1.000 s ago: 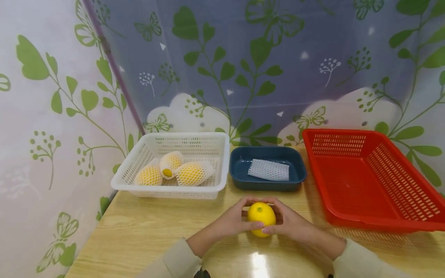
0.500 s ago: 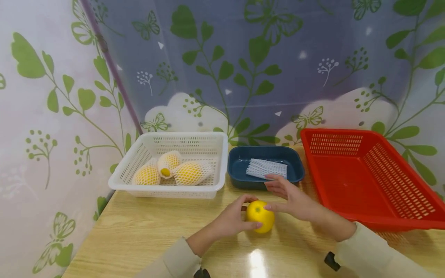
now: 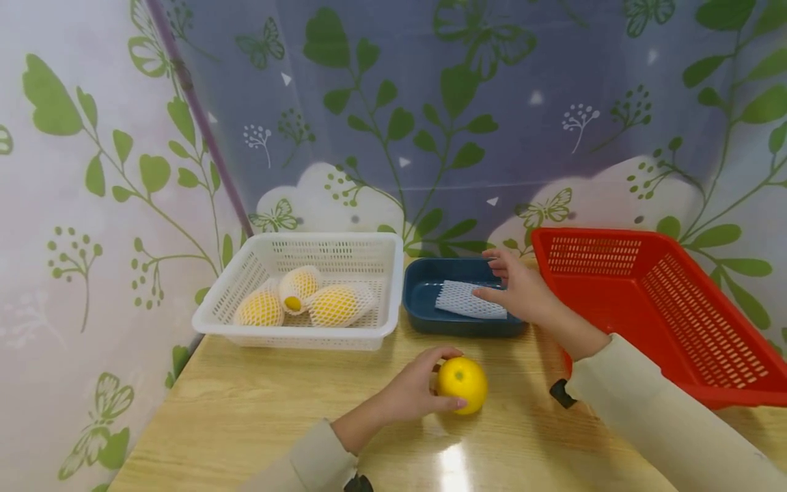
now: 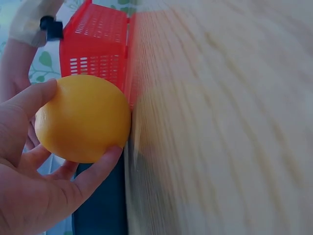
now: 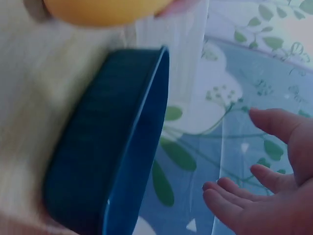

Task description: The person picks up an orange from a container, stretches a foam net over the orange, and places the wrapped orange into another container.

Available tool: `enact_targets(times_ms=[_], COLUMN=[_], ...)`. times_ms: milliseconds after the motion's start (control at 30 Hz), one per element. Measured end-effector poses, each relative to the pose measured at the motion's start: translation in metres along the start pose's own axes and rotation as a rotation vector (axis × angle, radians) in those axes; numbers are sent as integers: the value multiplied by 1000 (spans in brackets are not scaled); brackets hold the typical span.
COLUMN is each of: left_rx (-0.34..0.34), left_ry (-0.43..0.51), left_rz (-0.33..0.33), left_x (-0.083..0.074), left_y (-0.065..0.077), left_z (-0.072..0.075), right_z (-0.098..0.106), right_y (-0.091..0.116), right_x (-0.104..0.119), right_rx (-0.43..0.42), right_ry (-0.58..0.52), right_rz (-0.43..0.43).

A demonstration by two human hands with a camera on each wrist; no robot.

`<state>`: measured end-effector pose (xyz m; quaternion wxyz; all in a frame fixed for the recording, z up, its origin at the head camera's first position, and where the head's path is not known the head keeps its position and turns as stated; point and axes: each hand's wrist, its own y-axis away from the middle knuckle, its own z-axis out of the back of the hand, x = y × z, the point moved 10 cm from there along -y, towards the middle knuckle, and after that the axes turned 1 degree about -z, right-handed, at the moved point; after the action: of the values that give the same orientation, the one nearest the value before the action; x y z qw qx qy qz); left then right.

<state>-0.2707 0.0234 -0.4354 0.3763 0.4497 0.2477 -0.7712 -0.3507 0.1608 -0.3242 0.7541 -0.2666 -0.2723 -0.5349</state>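
A round yellow fruit, orange-like with a small stem mark on top (image 3: 462,385), sits on the wooden table. My left hand (image 3: 413,388) holds it from the left side, thumb in front and fingers behind; the left wrist view shows the fruit (image 4: 83,119) between thumb and fingers. Over the dark blue tray (image 3: 424,321) my right hand (image 3: 521,287) hovers with fingers spread, holding nothing. In the tray lies a white foam net sleeve (image 3: 470,301), its right end near my right thumb. The right wrist view shows the hand (image 5: 264,191) above the tray's rim.
To the left stands a white plastic basket (image 3: 350,335) with 3 yellow fruits in foam nets (image 3: 335,305). A large red basket (image 3: 621,328) is on the right, close beside my right forearm. Behind everything hangs a leaf-patterned curtain (image 3: 369,137).
My right hand has let go of the yellow fruit and moved up and away to above the blue tray. My left hand stays on the fruit in about the same place.
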Motion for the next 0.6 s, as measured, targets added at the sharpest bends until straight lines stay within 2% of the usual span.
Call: enact_targets(times_ms=[167,267,400,600], left_rx=[4,6,7,9], left_ry=[-45,-77,-105,-117], left_rz=[-10,-26,-33,-32], left_x=[-2,-5,-7,-7], left_y=[-1,-1,0,1], left_z=[-1,-2,-3,-4], right_z=[0,-4,-16,-33], right_y=[-20,-32,-43,-51], right_x=[-13,-20,-32,-40], right_rx=[27,63,149,255], right_ry=[119,227,320,406], right_rz=[-74,-122,-180,-206])
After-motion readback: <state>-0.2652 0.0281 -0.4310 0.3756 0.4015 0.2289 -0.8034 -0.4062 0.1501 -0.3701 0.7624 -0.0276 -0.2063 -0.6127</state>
